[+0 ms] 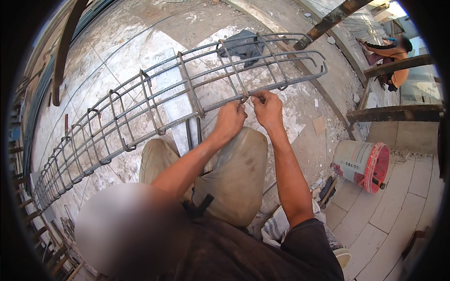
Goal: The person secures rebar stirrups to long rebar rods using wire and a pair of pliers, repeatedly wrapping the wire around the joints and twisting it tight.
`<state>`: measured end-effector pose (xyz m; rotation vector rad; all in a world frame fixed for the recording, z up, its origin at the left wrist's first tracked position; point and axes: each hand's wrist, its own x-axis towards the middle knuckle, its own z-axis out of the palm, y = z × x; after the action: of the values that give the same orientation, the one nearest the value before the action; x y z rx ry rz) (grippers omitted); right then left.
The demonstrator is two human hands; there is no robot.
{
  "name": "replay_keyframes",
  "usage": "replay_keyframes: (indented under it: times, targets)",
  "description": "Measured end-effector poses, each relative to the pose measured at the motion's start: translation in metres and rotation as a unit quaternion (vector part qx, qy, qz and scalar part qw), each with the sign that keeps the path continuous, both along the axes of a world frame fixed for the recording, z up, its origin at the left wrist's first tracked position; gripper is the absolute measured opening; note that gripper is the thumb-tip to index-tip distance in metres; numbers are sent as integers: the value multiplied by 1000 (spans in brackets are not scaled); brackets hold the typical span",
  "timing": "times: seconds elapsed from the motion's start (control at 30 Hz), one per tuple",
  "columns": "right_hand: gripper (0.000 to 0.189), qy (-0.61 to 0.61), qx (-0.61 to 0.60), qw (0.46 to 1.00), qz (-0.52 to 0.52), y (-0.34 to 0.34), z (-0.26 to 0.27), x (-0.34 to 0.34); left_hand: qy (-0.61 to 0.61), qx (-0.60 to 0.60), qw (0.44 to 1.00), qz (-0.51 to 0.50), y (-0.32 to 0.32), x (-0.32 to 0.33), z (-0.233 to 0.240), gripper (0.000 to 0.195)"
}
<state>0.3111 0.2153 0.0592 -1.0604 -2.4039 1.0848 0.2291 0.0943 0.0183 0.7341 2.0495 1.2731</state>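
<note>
A long rebar cage (197, 82) made of ribbed steel bars and square stirrups stretches across the view in front of my bent knees. My left hand (229, 120) is at the near bottom bar, its curled fingers just under the lower corner of a rusty stirrup (233, 66). On the other side of that corner, my right hand (268, 108) has its thumb and forefinger pinched together beside the bar. Anything thin between the fingertips of either hand is too small to make out. A dark cloth (242, 45) lies under the cage's right end.
Dark beams (395, 114) cross at right, near a tipped bucket (355, 163) with a red rim and a hammer (328, 191). A co-worker (399, 61) crouches at upper right by thin rods. Long rebar (38, 116) lies at left. A whitish sack (276, 224) is beside me.
</note>
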Motion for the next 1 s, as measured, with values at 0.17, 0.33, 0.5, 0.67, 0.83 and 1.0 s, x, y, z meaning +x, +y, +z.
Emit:
replay_keyframes:
  times: [0.17, 0.33, 0.5, 0.67, 0.83, 1.0]
  targets:
    - [18, 40, -34, 998, -45, -16, -8, -2, 103, -11, 995, 17, 1, -1, 22, 31]
    - [22, 54, -63, 996, -29, -8, -7, 8, 30, 28, 999, 3, 1, 7, 59, 25]
    - [25, 53, -90, 994, 10, 4, -17, 11, 38, 20, 997, -59, -16, 30, 90, 23]
    - [28, 71, -140, 987, -46, -3, -20, 7, -103, 140, 985, 15, -27, 36, 84, 25]
    - [27, 70, -136, 986, -72, -11, -11, 1, -187, 162, 968, 33, -39, 64, 75, 28]
    - [21, 81, -421, 880, -205, 3, -20, -7, -269, 186, 936, 132, -36, 61, 55, 35]
